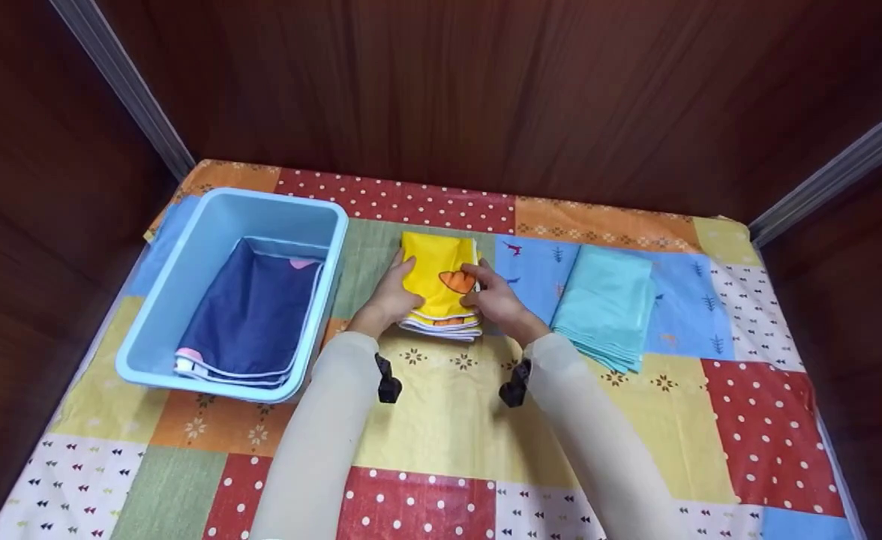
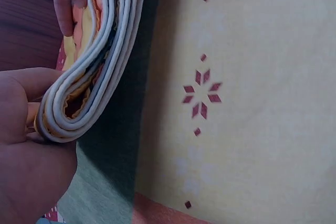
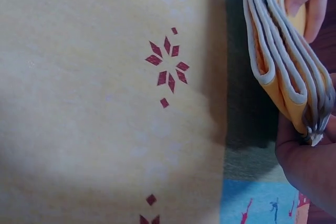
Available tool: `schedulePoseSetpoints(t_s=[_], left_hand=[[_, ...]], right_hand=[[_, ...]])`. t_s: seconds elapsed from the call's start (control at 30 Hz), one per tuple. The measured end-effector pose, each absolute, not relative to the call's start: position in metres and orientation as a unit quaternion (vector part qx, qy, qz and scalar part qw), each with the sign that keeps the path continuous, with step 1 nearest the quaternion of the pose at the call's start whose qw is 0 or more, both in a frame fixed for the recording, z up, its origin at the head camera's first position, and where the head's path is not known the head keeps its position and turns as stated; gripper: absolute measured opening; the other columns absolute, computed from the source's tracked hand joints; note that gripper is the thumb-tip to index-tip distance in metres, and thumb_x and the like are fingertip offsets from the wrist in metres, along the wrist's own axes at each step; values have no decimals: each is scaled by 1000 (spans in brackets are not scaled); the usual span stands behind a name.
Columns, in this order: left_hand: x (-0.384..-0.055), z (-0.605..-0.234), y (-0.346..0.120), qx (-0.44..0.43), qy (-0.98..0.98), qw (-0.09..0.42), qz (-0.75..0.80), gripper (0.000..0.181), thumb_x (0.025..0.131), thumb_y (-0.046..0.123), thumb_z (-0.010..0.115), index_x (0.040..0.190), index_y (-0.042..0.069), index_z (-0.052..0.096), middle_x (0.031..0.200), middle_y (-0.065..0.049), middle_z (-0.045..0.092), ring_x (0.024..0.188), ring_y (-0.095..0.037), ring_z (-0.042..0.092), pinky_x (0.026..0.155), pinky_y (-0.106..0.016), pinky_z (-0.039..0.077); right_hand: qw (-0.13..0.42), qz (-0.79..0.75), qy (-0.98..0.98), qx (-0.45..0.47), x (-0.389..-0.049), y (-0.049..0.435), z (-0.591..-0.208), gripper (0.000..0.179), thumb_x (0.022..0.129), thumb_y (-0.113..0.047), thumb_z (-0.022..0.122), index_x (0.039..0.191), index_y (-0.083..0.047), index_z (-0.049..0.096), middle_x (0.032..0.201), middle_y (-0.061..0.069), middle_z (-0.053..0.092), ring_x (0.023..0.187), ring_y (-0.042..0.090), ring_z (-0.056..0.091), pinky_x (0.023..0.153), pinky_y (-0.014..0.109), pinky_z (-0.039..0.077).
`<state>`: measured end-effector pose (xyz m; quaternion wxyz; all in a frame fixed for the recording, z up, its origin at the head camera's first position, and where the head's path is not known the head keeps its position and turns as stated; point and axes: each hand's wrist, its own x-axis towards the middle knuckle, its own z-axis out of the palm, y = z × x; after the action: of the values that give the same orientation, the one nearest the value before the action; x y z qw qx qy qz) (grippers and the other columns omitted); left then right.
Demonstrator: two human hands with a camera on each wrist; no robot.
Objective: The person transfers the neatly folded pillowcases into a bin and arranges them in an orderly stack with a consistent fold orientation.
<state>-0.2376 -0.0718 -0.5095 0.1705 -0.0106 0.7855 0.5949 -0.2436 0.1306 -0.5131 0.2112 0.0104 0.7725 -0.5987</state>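
The yellow cloth (image 1: 435,259), folded in layers with white edging, is near the middle of the desk (image 1: 441,427) and serves as dial centre, with 12 o'clock away from the person. Whether its underside touches the desk cannot be confirmed. Left hand (image 1: 388,300): clamped on the cloth's 9 o'clock edge. Right hand (image 1: 502,300): clamped on its 3 o'clock edge, fingertips beside the orange print (image 1: 456,282).

Surrounding items:
- 9 o'clock: light blue bin (image 1: 280,216), upright, containing a folded navy cloth (image 1: 253,307) with pale edging. The bin's raised wall stands between the navy cloth and the left hand.
- 3 o'clock: folded teal cloth (image 1: 607,296), flat on the desk, near the right hand.
- 12 o'clock: brown panel (image 1: 441,90), upright, bounding the far side of the desk.
- 7 and 5 o'clock: left sleeve (image 1: 317,442) and right sleeve (image 1: 598,427), each covering part of the desk.
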Motion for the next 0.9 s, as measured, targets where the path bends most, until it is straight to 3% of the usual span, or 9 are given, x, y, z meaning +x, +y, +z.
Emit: schedulePoseSetpoints(t_s=[0.1,0.23,0.3,0.4,0.5,0.57,0.77,0.9], left_hand=[[-237,-504,-72,-5,785,170,596,84,87,-21,56,160,0,22,172,-1,-4,150,-24,17,62,-20,40],[-238,-500,-72,-4,784,167,597,83,87,-20,55,160,1,22,172,-1,-3,147,-25,21,59,-20,39],[-238,-498,-72,-4,779,169,605,84,87,-21,55,161,1,21,172,-1,-3,143,-26,27,57,-19,38],[-237,-495,-72,-3,770,169,615,84,87,-21,55,161,1,21,172,-1,-4,139,-27,36,55,-18,38],[-237,-492,-71,-1,770,165,616,83,87,-20,55,160,0,21,172,-1,-3,144,-26,33,57,-18,39],[-237,-491,-71,-2,772,163,614,83,88,-20,56,160,0,22,172,-1,-2,147,-25,27,58,-18,40],[-236,-487,-70,-6,768,162,619,82,89,-18,56,161,2,23,172,0,1,144,-24,29,59,-19,40],[-237,-487,-69,-9,768,156,621,80,89,-15,58,160,2,25,172,-1,3,150,-22,18,75,-20,45]], right_hand=[[212,-596,774,3,-243,132,-509,69,91,7,57,157,-4,38,172,7,-3,149,25,20,80,26,44],[216,-593,776,-3,-243,134,-502,67,92,5,55,157,-4,37,172,8,-2,153,25,12,110,33,39],[220,-594,774,-2,-243,135,-499,67,93,5,55,157,-5,38,172,7,-2,153,25,11,116,38,35],[225,-598,769,-2,-243,137,-494,66,94,5,55,157,-5,39,172,6,-3,153,25,11,115,41,37],[226,-597,770,-1,-244,139,-491,66,94,5,56,157,-6,39,172,5,-3,154,26,11,113,41,38],[223,-595,772,-5,-244,140,-489,66,94,4,57,157,-5,38,172,6,-3,155,25,9,116,40,34],[216,-591,777,-15,-243,143,-483,66,94,4,55,157,-5,38,172,8,-2,156,25,2,122,41,23],[210,-588,781,-20,-243,144,-479,66,94,4,55,157,-6,38,172,7,-1,156,27,4,122,42,24]])
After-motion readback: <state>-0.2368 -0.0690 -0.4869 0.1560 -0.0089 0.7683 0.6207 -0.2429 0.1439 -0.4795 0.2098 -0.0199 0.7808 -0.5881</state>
